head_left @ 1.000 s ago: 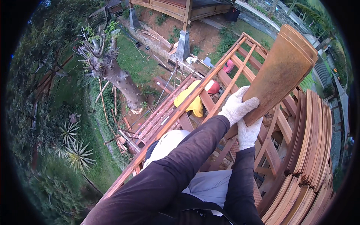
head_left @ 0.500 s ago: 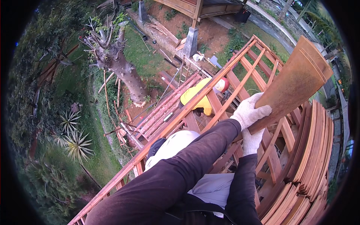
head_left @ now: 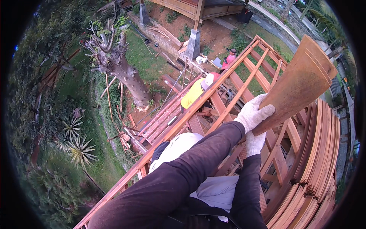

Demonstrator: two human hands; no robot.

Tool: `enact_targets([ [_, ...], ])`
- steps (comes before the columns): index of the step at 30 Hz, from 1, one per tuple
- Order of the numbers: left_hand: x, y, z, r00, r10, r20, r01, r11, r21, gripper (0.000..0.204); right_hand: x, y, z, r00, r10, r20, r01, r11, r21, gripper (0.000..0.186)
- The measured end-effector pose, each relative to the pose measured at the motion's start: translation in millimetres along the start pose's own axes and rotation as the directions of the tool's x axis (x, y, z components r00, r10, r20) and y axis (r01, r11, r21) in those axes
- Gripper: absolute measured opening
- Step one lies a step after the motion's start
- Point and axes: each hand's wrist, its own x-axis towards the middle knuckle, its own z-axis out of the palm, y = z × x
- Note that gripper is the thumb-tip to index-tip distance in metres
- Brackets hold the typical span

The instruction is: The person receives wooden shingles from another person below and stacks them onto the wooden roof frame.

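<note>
Both my hands wear off-white knitted gloves. My left hand [head_left: 251, 114] grips a small stack of wide, tapered brown boards [head_left: 293, 86], its fingers wrapped round their narrow lower part. Just below it, my right hand [head_left: 254, 143] is closed on the bottom end of the same boards, its fingertips partly hidden behind them. The boards slant up to the right over an open timber framework [head_left: 263, 80] of rafters and battens. At the right lies a large, curving stack of long reddish planks [head_left: 316, 141]. A white rounded object [head_left: 179, 147], unclear, sits behind my left forearm.
Below the framework are a co-worker in yellow [head_left: 192, 93] and another person in pink [head_left: 229, 59]. A pruned tree trunk [head_left: 135, 87] rises at left beside pink-stained planks [head_left: 167, 118]. A pavilion [head_left: 175, 7] on concrete posts [head_left: 193, 47] stands behind; greenery drops away at left.
The boards and both hands sit slightly right and lower in the picture, as does the scenery. The yellow-clad co-worker has changed posture, and the person in pink shows more above the frame.
</note>
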Motion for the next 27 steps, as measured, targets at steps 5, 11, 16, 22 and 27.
enact_targets([
  [5, 0.4, -14.0, -2.5, 0.996, 0.006, -0.092, -0.015, 0.996, -0.090, 0.084, 1.4, -8.1, 7.3, 1.000, -0.023, 0.017, 0.023, 1.000, -0.013, 0.073],
  [11, 4.9, -20.9, 1.1, 0.985, 0.001, -0.175, -0.022, 0.993, -0.117, 0.086, 4.5, -16.0, 9.3, 0.999, -0.001, 0.041, 0.000, 1.000, 0.007, 0.071],
  [16, 5.6, -18.6, 0.6, 0.987, -0.014, -0.161, -0.006, 0.992, -0.125, 0.087, 3.0, -21.5, 9.9, 0.999, -0.031, 0.031, 0.033, 0.997, -0.075, 0.069],
  [22, 6.5, -18.3, 0.8, 0.989, -0.020, -0.144, -0.002, 0.988, -0.156, 0.089, 2.1, -22.0, 9.7, 1.000, 0.005, 0.023, -0.005, 1.000, -0.017, 0.071],
  [27, 5.9, -18.8, 0.7, 0.989, -0.017, -0.144, -0.005, 0.989, -0.149, 0.090, 3.0, -19.1, 10.0, 0.999, -0.014, 0.032, 0.015, 1.000, -0.007, 0.072],
])
